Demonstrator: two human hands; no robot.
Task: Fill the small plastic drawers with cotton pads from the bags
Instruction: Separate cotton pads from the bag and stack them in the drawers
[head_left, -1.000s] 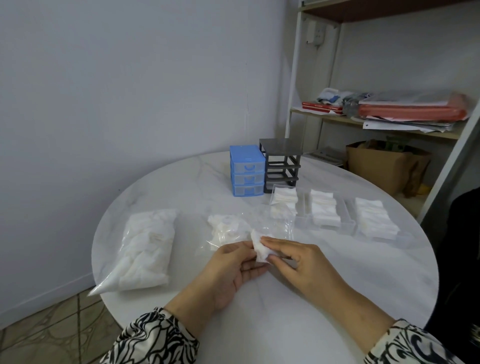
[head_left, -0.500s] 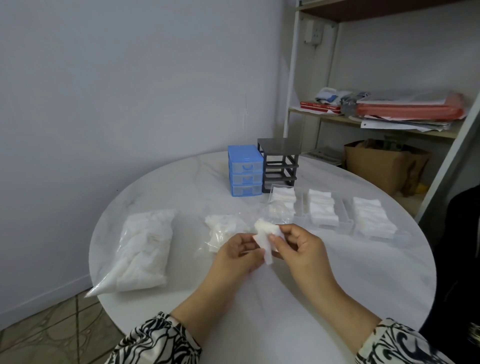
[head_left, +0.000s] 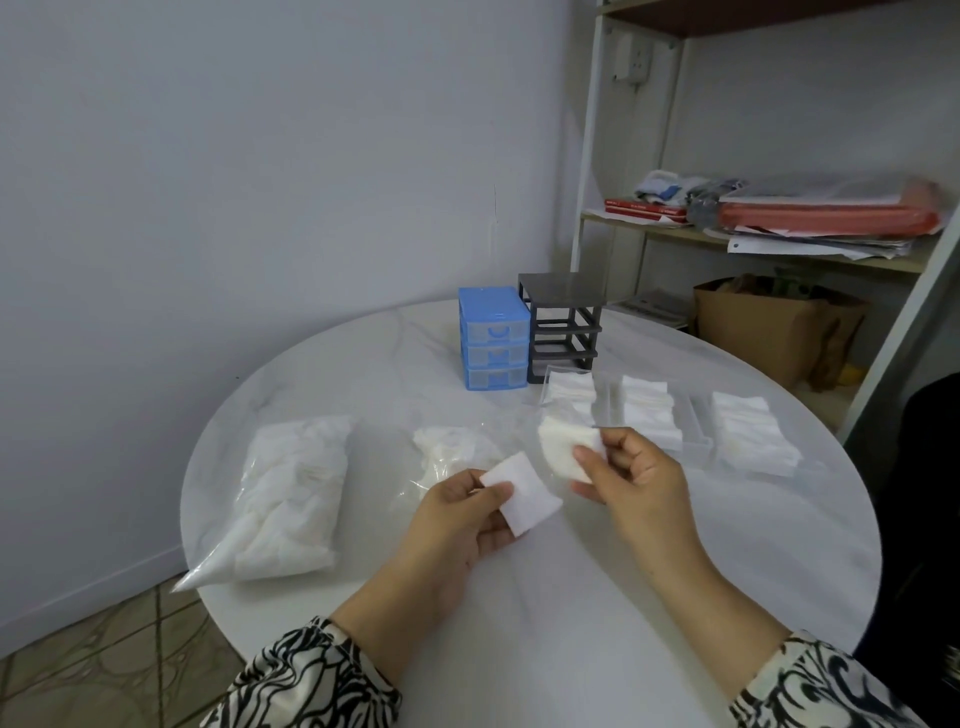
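Sorting pads above the near middle of the round surface (head_left: 649, 545). The left hand (head_left: 457, 519) pinches a single flat cotton pad (head_left: 522, 493) between thumb and fingers, apparently set apart for separate handling; the right hand (head_left: 631, 480) pinches a small stack of pads (head_left: 563, 447), probably bound for a drawer. Three clear drawers (head_left: 647, 410), removed from the dark frame (head_left: 563, 325) for easy loading, lie far right, holding pads. The opened bag (head_left: 449, 449) and a full bag (head_left: 293, 493) rest left, beside the blue drawer unit (head_left: 493, 338)
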